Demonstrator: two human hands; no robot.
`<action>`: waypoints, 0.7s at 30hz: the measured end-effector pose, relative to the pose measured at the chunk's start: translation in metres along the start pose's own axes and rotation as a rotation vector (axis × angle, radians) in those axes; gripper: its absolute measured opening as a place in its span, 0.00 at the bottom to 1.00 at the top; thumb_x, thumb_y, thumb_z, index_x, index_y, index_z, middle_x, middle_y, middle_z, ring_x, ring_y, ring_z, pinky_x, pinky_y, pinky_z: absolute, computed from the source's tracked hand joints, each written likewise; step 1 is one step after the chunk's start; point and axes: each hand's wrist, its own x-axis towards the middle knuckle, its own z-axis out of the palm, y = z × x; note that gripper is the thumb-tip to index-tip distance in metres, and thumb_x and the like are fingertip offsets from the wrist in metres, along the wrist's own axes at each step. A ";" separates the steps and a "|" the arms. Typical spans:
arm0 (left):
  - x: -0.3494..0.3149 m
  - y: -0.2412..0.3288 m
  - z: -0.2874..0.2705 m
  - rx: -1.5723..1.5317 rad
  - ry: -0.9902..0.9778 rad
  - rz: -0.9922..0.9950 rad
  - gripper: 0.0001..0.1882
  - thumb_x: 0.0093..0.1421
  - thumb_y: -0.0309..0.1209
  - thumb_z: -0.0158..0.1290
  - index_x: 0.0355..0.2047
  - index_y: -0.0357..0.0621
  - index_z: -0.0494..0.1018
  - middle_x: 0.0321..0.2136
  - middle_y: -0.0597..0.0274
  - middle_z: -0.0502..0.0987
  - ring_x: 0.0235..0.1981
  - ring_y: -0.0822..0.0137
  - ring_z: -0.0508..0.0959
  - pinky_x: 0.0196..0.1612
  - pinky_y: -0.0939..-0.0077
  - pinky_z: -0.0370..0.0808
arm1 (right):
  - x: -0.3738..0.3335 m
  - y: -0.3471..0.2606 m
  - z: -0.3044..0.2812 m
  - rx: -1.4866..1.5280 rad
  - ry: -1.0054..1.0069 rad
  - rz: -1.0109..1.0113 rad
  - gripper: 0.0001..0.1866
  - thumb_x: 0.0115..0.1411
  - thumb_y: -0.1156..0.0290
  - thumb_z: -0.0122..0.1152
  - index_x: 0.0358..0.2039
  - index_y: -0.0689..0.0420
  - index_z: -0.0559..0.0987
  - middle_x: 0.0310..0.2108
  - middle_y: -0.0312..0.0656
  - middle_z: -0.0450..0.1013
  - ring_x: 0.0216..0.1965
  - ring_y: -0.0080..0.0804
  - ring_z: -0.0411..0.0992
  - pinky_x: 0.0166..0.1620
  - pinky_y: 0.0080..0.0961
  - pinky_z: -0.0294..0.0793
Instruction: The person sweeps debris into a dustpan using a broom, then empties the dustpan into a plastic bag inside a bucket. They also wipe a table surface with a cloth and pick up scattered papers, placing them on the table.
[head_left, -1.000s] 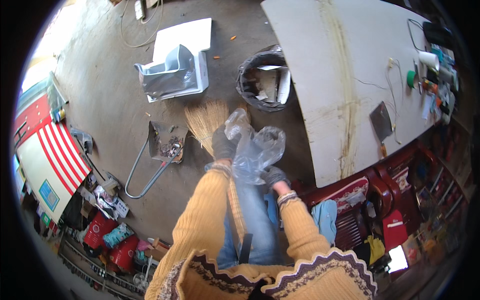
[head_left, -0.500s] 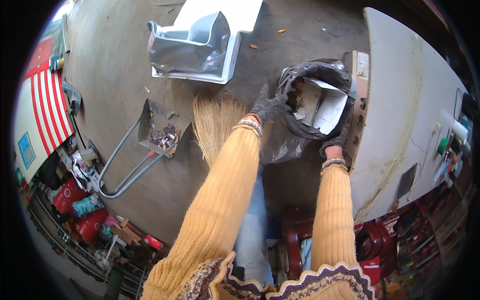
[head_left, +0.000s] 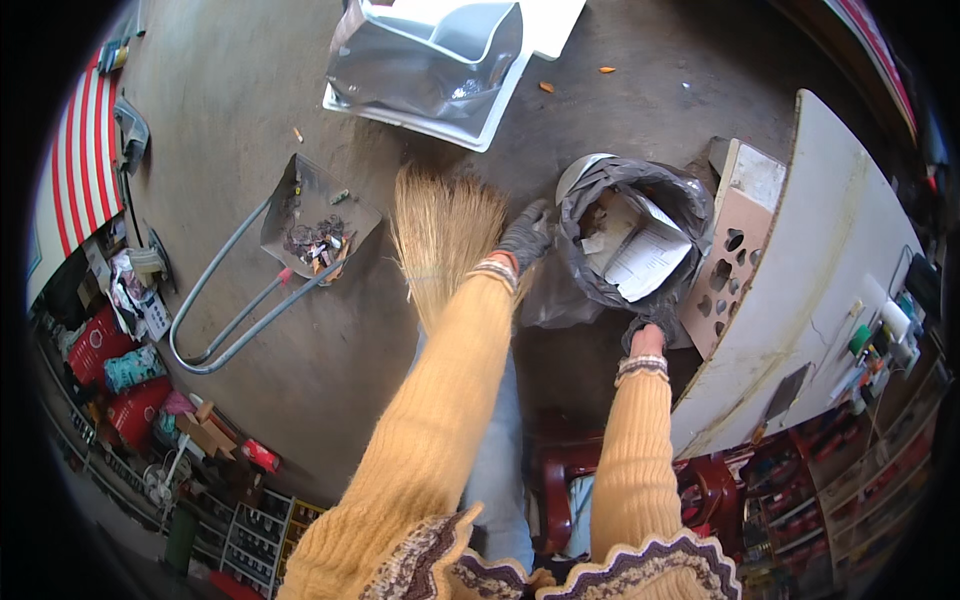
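My arms, in mustard-yellow ribbed knit sleeves [head_left: 440,370], reach down over a grey concrete floor [head_left: 210,130] to a round waste bin lined with crinkled black plastic [head_left: 568,230]. Inside the bin lie a white printed sheet of paper [head_left: 648,262] and, to its left, a brownish piece of cardboard [head_left: 607,235].

My left hand [head_left: 527,235], in a dark grey knitted glove, is at the right edge of a broom head of pale yellow straw [head_left: 445,225], just left of the bin; I cannot tell whether its grip is clenched or released. My right hand [head_left: 650,328], gloved alike, sits against the near side of the bin, its fingers largely lost against the dark plastic, so I cannot tell whether that grip is grasping the liner. Between my hands, below the bin's left side, hangs a fold of translucent greyish plastic film [head_left: 560,300].

Left of the broom rests a grey metal dustpan [head_left: 355,210] with a long bent tubular handle [head_left: 245,335], a heap of dark mixed litter [head_left: 320,242] in its pan. Beyond the broom lies a white plastic container with a film-covered grey insert [head_left: 425,80]. To the right, a pinkish panel pierced with dark holes [head_left: 725,280] stands between the bin and a stained white worktop [head_left: 850,220].
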 end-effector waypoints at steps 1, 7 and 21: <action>0.003 -0.009 0.003 0.274 0.013 0.169 0.26 0.57 0.31 0.57 0.56 0.42 0.66 0.49 0.51 0.71 0.41 0.58 0.76 0.40 0.67 0.74 | -0.003 0.003 0.000 -0.067 0.017 -0.004 0.27 0.64 0.53 0.52 0.54 0.62 0.71 0.54 0.46 0.70 0.51 0.40 0.68 0.55 0.33 0.64; -0.003 -0.008 0.011 0.317 0.188 -0.068 0.13 0.61 0.37 0.48 0.36 0.41 0.75 0.30 0.47 0.78 0.36 0.48 0.77 0.42 0.60 0.73 | -0.007 0.008 0.010 -0.092 0.196 0.043 0.23 0.62 0.58 0.58 0.45 0.68 0.76 0.41 0.53 0.77 0.38 0.42 0.74 0.44 0.33 0.71; -0.011 0.060 0.015 0.804 0.108 -0.029 0.19 0.58 0.31 0.48 0.51 0.51 0.72 0.50 0.49 0.73 0.52 0.48 0.73 0.54 0.56 0.70 | -0.031 0.003 0.009 0.223 -0.030 -0.002 0.26 0.61 0.59 0.60 0.52 0.66 0.72 0.44 0.42 0.73 0.40 0.34 0.69 0.41 0.28 0.71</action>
